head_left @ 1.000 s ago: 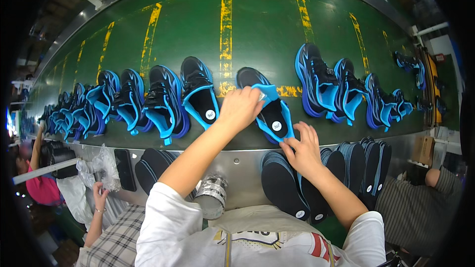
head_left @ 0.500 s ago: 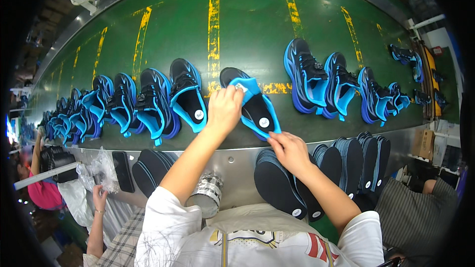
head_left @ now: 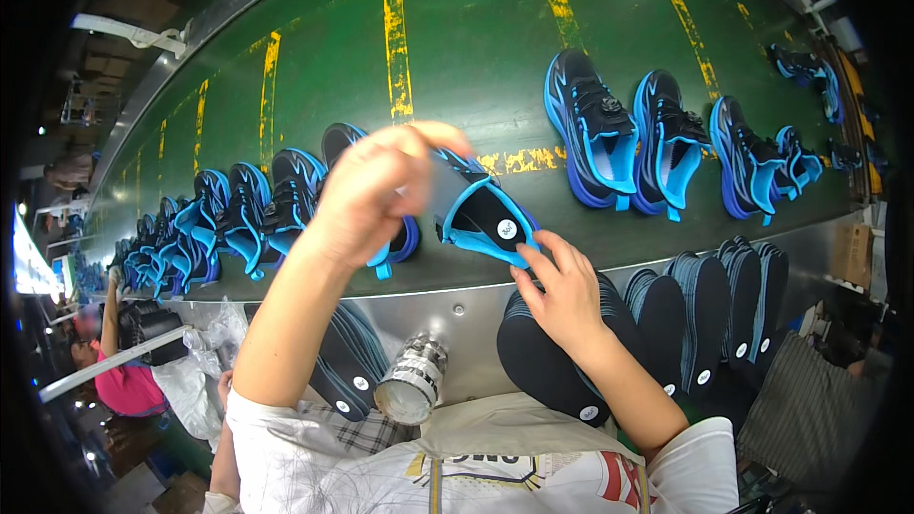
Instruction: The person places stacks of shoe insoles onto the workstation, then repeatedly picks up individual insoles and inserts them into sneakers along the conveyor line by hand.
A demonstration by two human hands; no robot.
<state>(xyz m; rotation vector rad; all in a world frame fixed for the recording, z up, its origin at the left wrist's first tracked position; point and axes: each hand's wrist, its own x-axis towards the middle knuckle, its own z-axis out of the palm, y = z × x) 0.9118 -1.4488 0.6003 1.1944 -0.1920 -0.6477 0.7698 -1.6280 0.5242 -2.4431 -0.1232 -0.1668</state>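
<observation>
A black and blue sports shoe (head_left: pixel 484 221) lies on the green work surface in front of me, its opening toward me. Inside it shows a black insole with a round white sticker. At the blue heel edge, my right hand (head_left: pixel 564 290) holds on with fingertips and thumb. My left hand (head_left: pixel 376 192) is raised over the shoe's left side, curled and smeared by motion. A greyish blur beside its fingers cannot be made out. The hand hides the shoe's front and part of a neighbouring shoe (head_left: pixel 405 240).
Rows of matching shoes stand left (head_left: pixel 249 214) and right (head_left: pixel 595 133) on the green surface (head_left: pixel 476 29). Stacks of black insoles (head_left: pixel 657 309) lie along the metal ledge (head_left: pixel 457 343), with more insoles (head_left: pixel 347 362) and a tape-wrapped cup (head_left: pixel 414 381) nearer my left. Other people work at the far left.
My left hand has let go of the shoe's tongue and moved left and up. My right hand stays at the heel, fingers more spread. The view has shifted slightly.
</observation>
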